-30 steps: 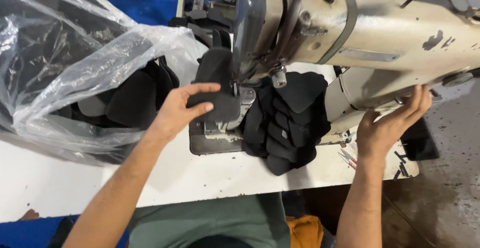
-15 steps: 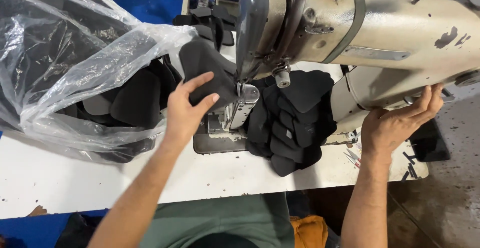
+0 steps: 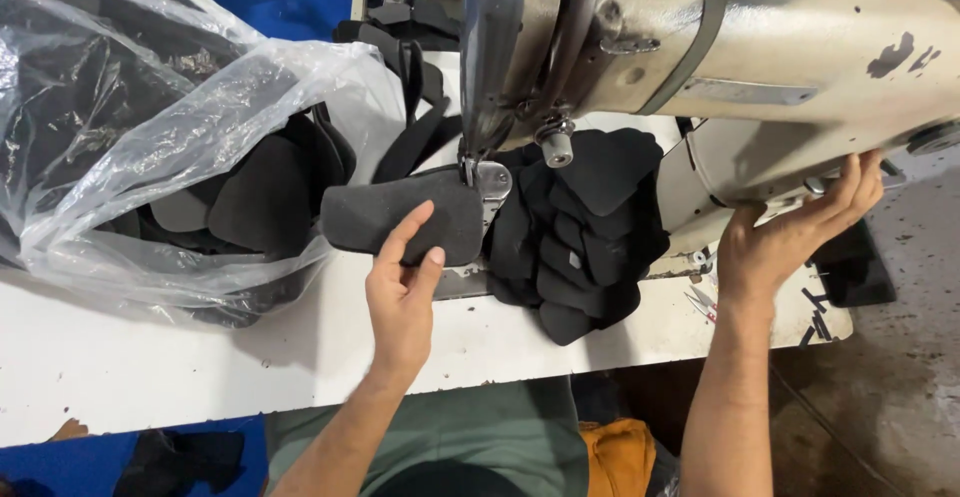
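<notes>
My left hand (image 3: pixel 402 292) holds the lower edge of a dark grey padded fabric piece (image 3: pixel 400 217), fingers spread on top of it. The piece lies flat with its right end under the presser foot (image 3: pixel 490 182) of a cream sewing machine (image 3: pixel 740 47). My right hand (image 3: pixel 790 237) reaches up under the machine's right end, its fingers curled around the handwheel (image 3: pixel 935 139) area.
A stack of black cut fabric pieces (image 3: pixel 585 237) lies right of the needle. A clear plastic bag (image 3: pixel 130 117) with more black pieces fills the left of the white table (image 3: pixel 200 357). Small scissors (image 3: pixel 703 302) lie near the table's right edge.
The grey piece has turned from upright to flat and now reaches leftward from under the presser foot. My left hand slid down to its lower edge. My right hand stays at the machine's right end.
</notes>
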